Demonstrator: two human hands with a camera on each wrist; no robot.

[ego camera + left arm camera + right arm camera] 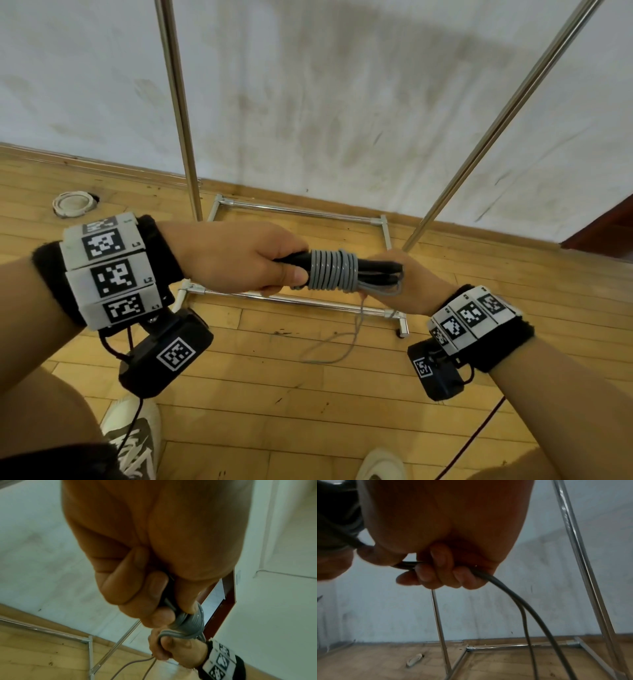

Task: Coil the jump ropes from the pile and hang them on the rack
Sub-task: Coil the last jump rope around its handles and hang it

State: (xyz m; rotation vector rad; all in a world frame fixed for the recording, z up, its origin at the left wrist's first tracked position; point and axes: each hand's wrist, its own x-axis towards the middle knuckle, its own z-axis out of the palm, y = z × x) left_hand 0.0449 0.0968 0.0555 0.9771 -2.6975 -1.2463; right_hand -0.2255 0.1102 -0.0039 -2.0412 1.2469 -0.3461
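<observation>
The rope (334,270) is sitting mid-air between both hands, in front of the rack (301,209), its grey cord wound in tight turns around black handles. The left hand (239,255) is gripping the handle end, fingers and thumb curled round it. The right hand (407,284) is closing its fingers on the cord just beside the winding, and loose cord (539,615) is trailing from that fist down to the wooden floor (308,394). A white cap (73,202) is lying near the wall (342,85).
</observation>
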